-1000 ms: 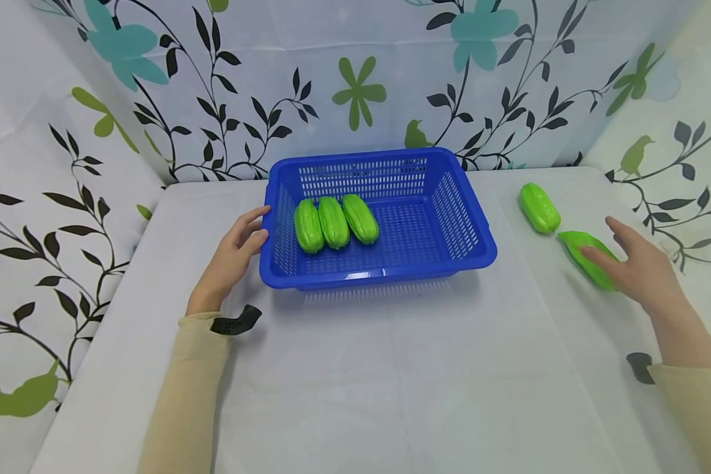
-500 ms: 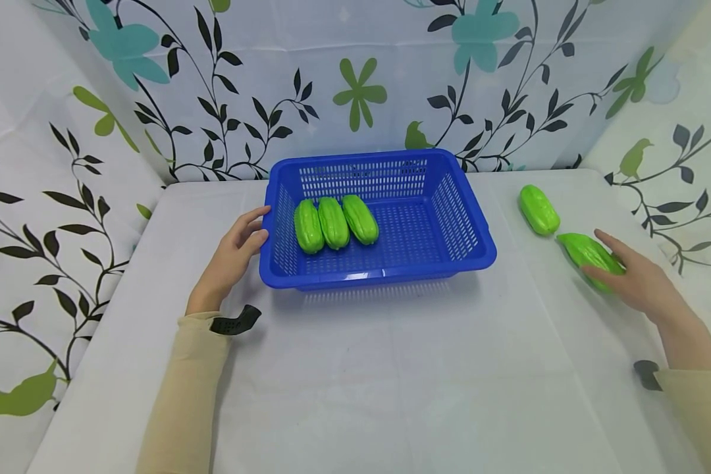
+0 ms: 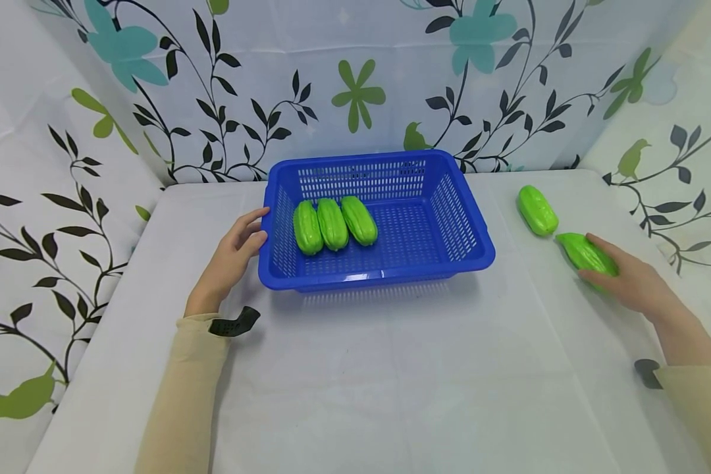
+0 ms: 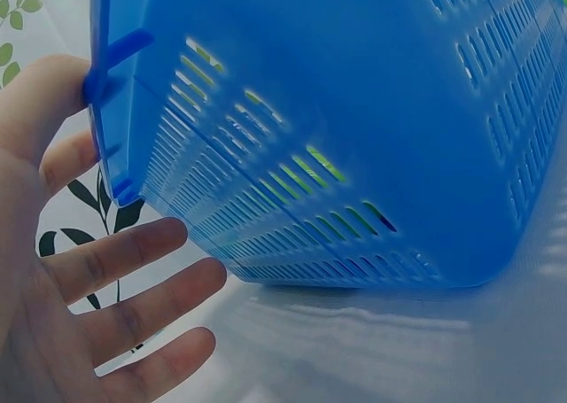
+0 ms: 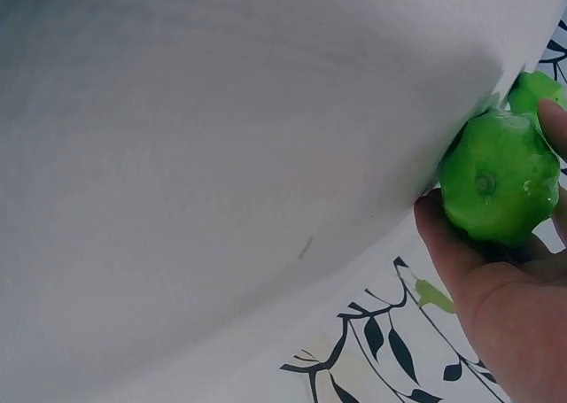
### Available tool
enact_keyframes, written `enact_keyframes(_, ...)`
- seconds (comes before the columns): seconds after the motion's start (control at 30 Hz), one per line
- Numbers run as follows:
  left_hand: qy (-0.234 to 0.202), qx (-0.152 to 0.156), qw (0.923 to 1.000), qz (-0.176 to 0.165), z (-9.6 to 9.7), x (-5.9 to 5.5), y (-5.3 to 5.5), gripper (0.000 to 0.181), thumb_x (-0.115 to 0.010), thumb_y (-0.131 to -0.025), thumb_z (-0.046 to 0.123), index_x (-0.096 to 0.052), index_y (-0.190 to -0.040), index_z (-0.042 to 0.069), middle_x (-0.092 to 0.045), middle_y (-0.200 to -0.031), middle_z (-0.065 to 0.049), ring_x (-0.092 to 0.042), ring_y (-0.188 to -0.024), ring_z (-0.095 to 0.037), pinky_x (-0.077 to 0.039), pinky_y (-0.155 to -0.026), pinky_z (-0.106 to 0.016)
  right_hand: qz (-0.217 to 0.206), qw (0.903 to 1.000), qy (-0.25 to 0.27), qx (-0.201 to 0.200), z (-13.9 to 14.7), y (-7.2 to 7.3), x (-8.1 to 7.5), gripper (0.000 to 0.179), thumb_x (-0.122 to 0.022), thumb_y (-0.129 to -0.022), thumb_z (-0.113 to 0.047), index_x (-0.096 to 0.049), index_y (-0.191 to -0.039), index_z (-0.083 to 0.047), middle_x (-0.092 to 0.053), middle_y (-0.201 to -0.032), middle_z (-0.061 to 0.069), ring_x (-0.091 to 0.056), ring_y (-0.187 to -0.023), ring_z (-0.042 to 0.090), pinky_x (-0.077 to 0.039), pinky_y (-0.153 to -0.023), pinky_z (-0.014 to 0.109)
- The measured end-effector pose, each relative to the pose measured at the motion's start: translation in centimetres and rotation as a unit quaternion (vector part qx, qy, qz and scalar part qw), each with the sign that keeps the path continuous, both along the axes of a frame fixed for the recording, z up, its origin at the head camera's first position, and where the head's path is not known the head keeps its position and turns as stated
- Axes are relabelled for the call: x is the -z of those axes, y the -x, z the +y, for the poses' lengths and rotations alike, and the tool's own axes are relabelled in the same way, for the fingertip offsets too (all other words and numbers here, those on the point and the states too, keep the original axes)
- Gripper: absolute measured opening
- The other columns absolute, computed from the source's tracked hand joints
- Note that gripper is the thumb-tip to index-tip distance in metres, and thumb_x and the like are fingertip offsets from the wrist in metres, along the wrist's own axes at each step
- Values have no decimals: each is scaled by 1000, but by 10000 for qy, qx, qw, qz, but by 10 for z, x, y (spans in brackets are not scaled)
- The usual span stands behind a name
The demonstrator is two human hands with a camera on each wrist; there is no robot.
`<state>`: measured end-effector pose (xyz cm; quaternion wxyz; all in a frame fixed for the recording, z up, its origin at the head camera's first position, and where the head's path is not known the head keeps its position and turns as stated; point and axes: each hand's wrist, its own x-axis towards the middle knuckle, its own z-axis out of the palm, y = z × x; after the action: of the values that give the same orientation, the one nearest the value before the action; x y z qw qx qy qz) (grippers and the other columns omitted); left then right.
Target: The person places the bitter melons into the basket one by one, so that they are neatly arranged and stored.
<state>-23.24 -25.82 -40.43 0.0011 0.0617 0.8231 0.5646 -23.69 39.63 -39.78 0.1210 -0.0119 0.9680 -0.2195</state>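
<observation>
At the right of the table my right hand has its thumb and fingers around a glossy green ridged gourd with a pointed tip. The right wrist view shows the held gourd's lobed end between thumb and fingers, still low by the tabletop. A second gourd lies just behind it. My left hand touches the left rim of a blue slotted plastic basket with thumb and forefinger; its other fingers extend beside the basket wall. Three similar gourds lie side by side in the basket's left part.
A white cloth covers the table. Patterned curtains with leaves and flowers close off the back and both sides, with the basket standing near the back one.
My right hand has moved down and slightly left onto the pointed gourd, and its fingers have closed around it. The left hand and the basket keep their places.
</observation>
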Motion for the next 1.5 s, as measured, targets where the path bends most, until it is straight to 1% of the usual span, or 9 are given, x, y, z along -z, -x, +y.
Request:
enact_keyframes(0.27, -74, 6, 10000, -17, 0, -1, -1, 54, -50, -101, 42, -34, -151, 31, -37, -151, -13, -40, -135, -33, -34, -109, -58, 13, 9999, -100, 101, 0, 0, -2, 83, -49, -98, -52, -7, -157, -12, -20, -146, 41, -24, -121, 61, -29, -88, 74)
enact_keyframes(0.43, -34, -4, 10000, -11, -1, 1, -2, 54, -50, -101, 41, -34, -152, 31, -37, -152, -14, -40, -135, -34, -34, -108, -58, 58, 9998, -133, 116, 0, 1, -1, 81, -48, -98, -53, -10, -157, -11, -21, -145, 41, -25, -121, 61, -28, -88, 75)
enact_keyframes(0.57, -10, -5, 10000, -8, -1, 2, -2, 54, -49, -101, 41, -34, -152, 31, -37, -152, -14, -40, -135, -35, -34, -108, -58, 107, 9997, -109, 185, -1, 1, -1, 81, -47, -98, -55, -12, -157, -11, -23, -145, 41, -26, -120, 61, -29, -88, 75)
enact_keyframes(0.7, -18, 2, 10000, 2, 0, 0, -1, 54, -49, -101, 42, -34, -151, 31, -37, -152, -14, -40, -135, -35, -34, -108, -58, 197, 9995, -73, 236, -6, 2, -5, 79, -47, -98, -55, -15, -157, -13, -24, -145, 41, -28, -119, 60, -31, -86, 73)
enact_keyframes(0.87, -47, -3, 10000, -12, 0, -1, -1, 54, -50, -101, 43, -34, -151, 31, -37, -152, -14, -40, -135, -35, -33, -109, -59, 341, 9990, -40, 300, -17, 2, -13, 76, -46, -99, -54, -17, -156, -14, -26, -144, 40, -32, -116, 57, -35, -82, 69)
enact_keyframes(1.1, -58, 19, 10000, 8, 0, -1, 0, 54, -49, -101, 41, -33, -152, 30, -38, -151, -14, -41, -135, -35, -33, -109, -59, 579, 9966, 242, 537, -32, 3, -25, 76, -46, -97, -57, -18, -157, -20, -30, -143, 37, -35, -111, 50, -39, -77, 59)
enact_keyframes(1.27, -22, -2, 10000, -4, 0, 0, 1, 54, -50, -101, 42, -33, -152, 30, -37, -152, -14, -40, -135, -35, -34, -109, -59, 745, 9945, 397, 625, -49, 5, -38, 75, -47, -96, -59, -21, -156, -22, -34, -142, 34, -37, -109, 47, -40, -72, 51)
enact_keyframes(1.4, -5, -13, 10000, -24, 0, 0, 0, 55, -50, -101, 43, -34, -152, 31, -37, -151, -14, -41, -135, -35, -34, -108, -59, 851, 9933, 482, 611, -68, 8, -50, 76, -47, -95, -61, -24, -156, -23, -39, -136, 31, -38, -106, 44, -41, -69, 44)
enact_keyframes(1.5, -1, -12, 10000, -31, 0, 0, 0, 55, -50, -101, 43, -33, -152, 31, -37, -151, -14, -40, -135, -35, -33, -109, -59, 963, 9919, 594, 578, -83, 11, -59, 76, -47, -94, -62, -26, -155, -24, -41, -134, 30, -39, -106, 43, -43, -69, 42)
